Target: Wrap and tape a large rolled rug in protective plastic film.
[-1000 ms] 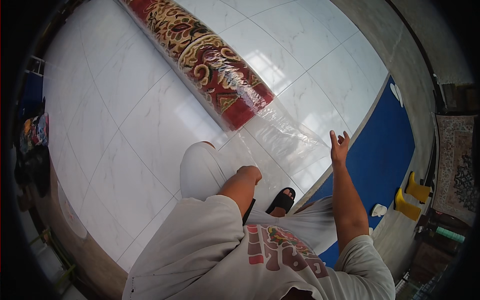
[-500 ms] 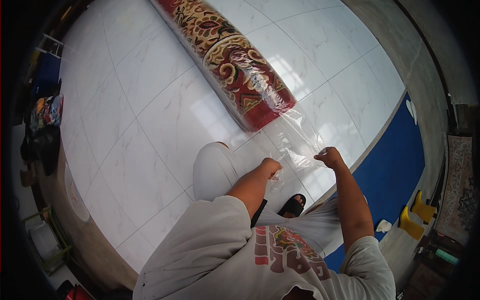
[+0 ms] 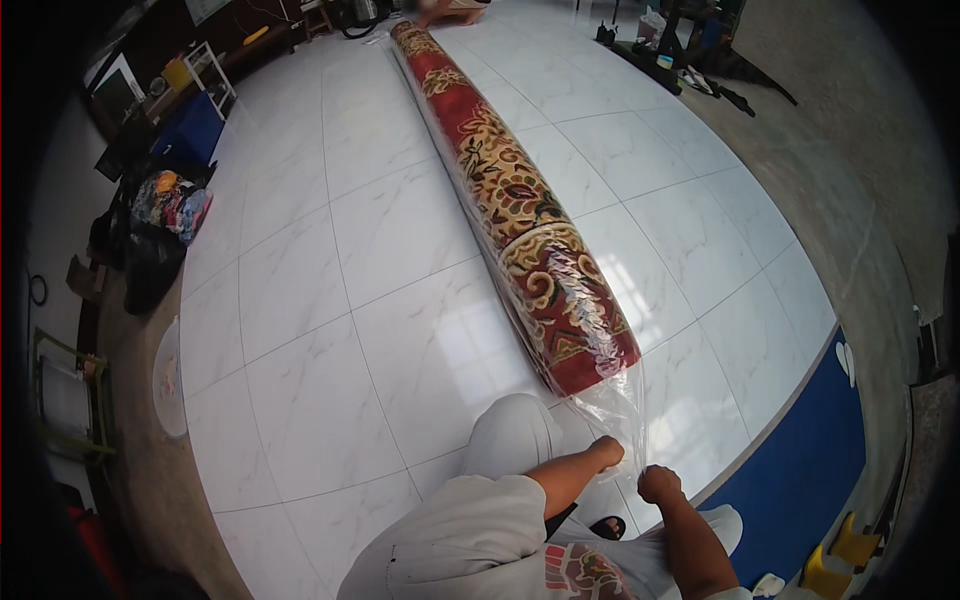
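A long rolled carpet [image 3: 515, 190], red with cream and gold floral patterns, lies on the tiled floor inside a clear plastic sleeve. The sleeve's loose end, a crumpled plastic film [image 3: 612, 405], sticks out past the carpet's near end toward me. My left hand [image 3: 605, 453] is closed on the left side of this film. Just right of it, my right hand [image 3: 660, 484] grips the film's other edge in a fist. Between the two fists the plastic is gathered into folds. Neither hand touches the carpet itself.
At the carpet's far end another person's limbs [image 3: 445, 12] show. A blue mat [image 3: 800, 430] lies along the right floor edge, with yellow boots [image 3: 840, 550] beyond it. Black bags and colourful cloth [image 3: 172, 205] are piled at left, near a translucent round tub [image 3: 170, 375].
The view has tilted up, bringing the carpet's whole length and the far person into sight. My hands have come closer together, drawing the plastic end into a narrower bunch.
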`<action>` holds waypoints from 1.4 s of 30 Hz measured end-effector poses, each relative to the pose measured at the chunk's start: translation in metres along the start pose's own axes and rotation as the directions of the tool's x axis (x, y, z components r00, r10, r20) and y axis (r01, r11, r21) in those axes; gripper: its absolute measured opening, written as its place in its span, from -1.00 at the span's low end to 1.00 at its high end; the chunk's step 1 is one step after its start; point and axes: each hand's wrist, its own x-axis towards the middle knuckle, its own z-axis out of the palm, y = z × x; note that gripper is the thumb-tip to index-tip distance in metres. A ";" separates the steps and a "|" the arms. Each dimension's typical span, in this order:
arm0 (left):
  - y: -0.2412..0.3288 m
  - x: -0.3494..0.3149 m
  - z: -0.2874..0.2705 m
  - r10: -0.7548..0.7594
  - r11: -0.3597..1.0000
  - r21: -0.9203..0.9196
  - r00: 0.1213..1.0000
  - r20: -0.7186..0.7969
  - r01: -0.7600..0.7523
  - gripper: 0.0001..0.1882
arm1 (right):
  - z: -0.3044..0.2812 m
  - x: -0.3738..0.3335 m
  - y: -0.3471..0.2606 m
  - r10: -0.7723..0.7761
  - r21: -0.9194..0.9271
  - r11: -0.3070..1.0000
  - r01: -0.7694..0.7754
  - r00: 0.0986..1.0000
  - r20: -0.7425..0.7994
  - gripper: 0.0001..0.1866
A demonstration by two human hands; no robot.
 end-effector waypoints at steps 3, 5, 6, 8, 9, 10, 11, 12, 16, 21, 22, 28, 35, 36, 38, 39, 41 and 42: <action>-0.012 -0.003 0.015 -0.270 0.938 -0.304 0.901 -0.339 0.167 -0.49 | -0.007 0.006 -0.024 -0.097 -0.033 0.995 0.097 0.995 -0.002 -0.69; 0.043 -0.021 -0.004 -0.613 0.495 -0.782 0.790 -0.004 0.380 -0.48 | 0.010 0.020 0.013 -0.049 0.009 0.999 0.049 0.999 0.012 -0.67; 0.041 -0.027 -0.006 -0.621 0.503 -0.773 0.784 -0.011 0.388 -0.48 | 0.013 0.026 0.013 -0.112 0.001 0.994 0.112 0.992 0.049 -0.66; 0.030 -0.030 0.001 -0.570 0.449 -0.837 0.822 0.000 0.312 -0.42 | 0.019 0.042 0.011 -0.219 -0.019 0.975 0.221 0.973 0.074 -0.63; 0.022 -0.028 0.001 -0.572 0.459 -0.832 0.820 -0.008 0.311 -0.42 | 0.021 0.044 0.008 -0.224 -0.011 0.974 0.225 0.972 0.065 -0.63; 0.013 -0.026 0.001 -0.525 0.404 -0.858 0.849 0.067 0.318 -0.49 | 0.020 0.041 0.005 -0.283 0.016 0.959 0.284 0.959 -0.022 -0.63; 0.005 -0.023 0.001 -0.469 0.348 -0.878 0.872 0.141 0.329 -0.55 | 0.019 0.040 0.003 -0.336 0.037 0.939 0.342 0.935 -0.110 -0.61; 0.001 -0.024 0.003 -0.465 0.355 -0.872 0.873 0.148 0.337 -0.55 | 0.019 0.039 0.004 -0.327 0.048 0.941 0.334 0.939 -0.109 -0.61; -0.001 -0.032 0.021 -0.549 0.369 -0.839 0.822 0.151 0.400 -0.69 | 0.003 0.029 0.014 -0.102 0.457 0.880 0.132 0.991 -0.089 -0.58; 0.013 -0.045 0.022 -0.770 0.516 -0.583 0.638 0.006 0.628 0.17 | 0.009 0.053 0.071 0.143 0.312 0.944 -0.107 0.985 -0.093 -0.36; 0.037 -0.067 0.002 -0.811 0.477 -0.595 0.585 -0.015 0.646 0.16 | -0.006 0.036 0.073 0.200 0.299 0.935 -0.190 0.980 -0.002 -0.31; 0.074 -0.109 -0.008 -0.260 0.965 -0.062 0.886 -0.384 0.257 -0.13 | -0.070 -0.007 0.036 0.069 0.200 0.980 0.006 0.927 -0.369 -0.47; 0.053 -0.088 0.021 -0.165 0.913 0.307 0.930 -0.328 0.270 -0.62 | -0.076 -0.027 0.072 -0.549 -0.267 0.835 0.481 0.761 -0.347 -0.08; 0.056 -0.085 0.017 -0.193 0.903 0.308 0.922 -0.335 0.301 -0.71 | -0.078 -0.025 0.085 -0.600 -0.238 0.799 0.552 0.701 -0.387 -0.08; 0.058 -0.090 0.006 -0.186 0.895 0.318 0.911 -0.368 0.311 -0.75 | -0.094 -0.031 0.092 -0.678 -0.292 0.735 0.612 0.670 -0.303 -0.06; 0.062 -0.093 0.000 -0.144 0.891 0.347 0.907 -0.397 0.293 -0.79 | -0.094 -0.026 0.093 -0.682 -0.285 0.731 0.619 0.667 -0.300 -0.06; 0.065 -0.104 -0.007 -0.109 0.851 0.419 0.887 -0.448 0.316 -0.80 | -0.095 -0.011 0.093 -0.739 -0.544 0.637 0.546 0.633 -0.230 -0.26; 0.067 -0.112 -0.013 0.029 0.815 0.509 0.858 -0.513 0.277 -0.79 | -0.096 -0.002 0.093 -0.779 -0.582 0.610 0.539 0.544 -0.313 -0.46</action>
